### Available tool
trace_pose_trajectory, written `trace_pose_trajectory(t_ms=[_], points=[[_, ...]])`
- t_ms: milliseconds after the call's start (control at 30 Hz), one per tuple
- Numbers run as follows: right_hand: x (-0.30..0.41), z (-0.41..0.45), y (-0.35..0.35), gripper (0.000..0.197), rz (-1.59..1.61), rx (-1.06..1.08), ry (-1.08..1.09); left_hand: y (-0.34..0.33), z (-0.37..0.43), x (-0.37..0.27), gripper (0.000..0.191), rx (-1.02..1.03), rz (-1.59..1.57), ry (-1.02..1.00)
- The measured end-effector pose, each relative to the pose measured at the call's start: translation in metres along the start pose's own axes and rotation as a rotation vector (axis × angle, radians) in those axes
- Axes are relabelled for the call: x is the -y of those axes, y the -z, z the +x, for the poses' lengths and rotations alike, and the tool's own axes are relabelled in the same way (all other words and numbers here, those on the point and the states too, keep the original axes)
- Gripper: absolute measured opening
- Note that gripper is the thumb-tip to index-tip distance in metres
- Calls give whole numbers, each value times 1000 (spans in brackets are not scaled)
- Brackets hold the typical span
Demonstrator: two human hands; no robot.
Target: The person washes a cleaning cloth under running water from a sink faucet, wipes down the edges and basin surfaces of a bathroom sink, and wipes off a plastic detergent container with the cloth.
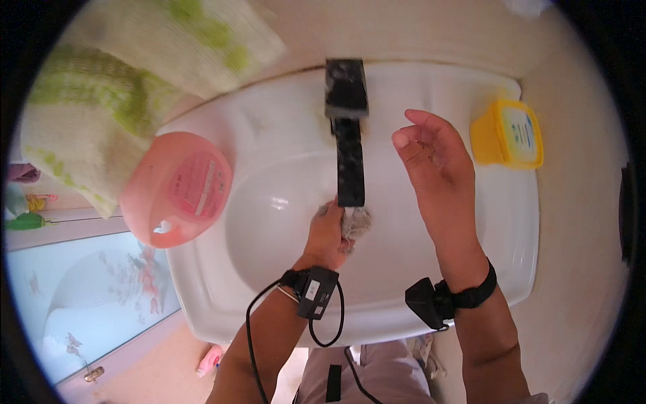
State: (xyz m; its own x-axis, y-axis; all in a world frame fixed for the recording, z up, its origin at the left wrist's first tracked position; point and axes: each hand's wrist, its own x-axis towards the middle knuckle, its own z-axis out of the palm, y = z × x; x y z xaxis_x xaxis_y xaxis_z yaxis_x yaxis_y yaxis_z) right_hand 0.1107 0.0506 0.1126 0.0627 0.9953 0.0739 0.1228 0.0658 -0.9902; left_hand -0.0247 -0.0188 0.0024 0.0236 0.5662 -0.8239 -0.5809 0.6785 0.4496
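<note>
Under the spout of a black faucet [350, 161], my left hand [324, 237] holds a greyish ball, likely a steel wool scourer [357, 223]. A short stream of water from the spout meets the ball. Both are over the basin of a white ceramic sink [272, 237]. My right hand [444, 161] is raised to the right of the faucet, apart from it. Its fingers are loosely bent, the thumb stands off, and nothing shows in it.
A pink plastic jug [146, 202] stands on the sink's left rim, below a hanging green-and-white towel [101, 136]. On the right rim is a yellow tub [487, 136] with a label. A patterned glass door panel [101, 283] lies left. Cables hang from my left wrist device [318, 293].
</note>
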Motion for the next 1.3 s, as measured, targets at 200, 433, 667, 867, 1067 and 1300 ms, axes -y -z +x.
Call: trace_pose_trajectory(t_ms=[200,433,667,867,1067,1300], points=[[53,33,-25,47,286,233,-404,5,-6,-10,23,116,-93,-93],[10,36,-49,42,590,374,-539,21,16,4,34,326,-412,-37],[12,37,-48,32,601,424,-469,20,13,0,35,309,-386,-67],[11,40,-46,32,601,439,-443,23,25,1,33,408,-397,-105],[5,42,-44,31,638,494,-408,27,32,-2,24,473,-404,-83],[6,48,-50,25,693,428,-562,10,24,-9,38,331,-479,-53]])
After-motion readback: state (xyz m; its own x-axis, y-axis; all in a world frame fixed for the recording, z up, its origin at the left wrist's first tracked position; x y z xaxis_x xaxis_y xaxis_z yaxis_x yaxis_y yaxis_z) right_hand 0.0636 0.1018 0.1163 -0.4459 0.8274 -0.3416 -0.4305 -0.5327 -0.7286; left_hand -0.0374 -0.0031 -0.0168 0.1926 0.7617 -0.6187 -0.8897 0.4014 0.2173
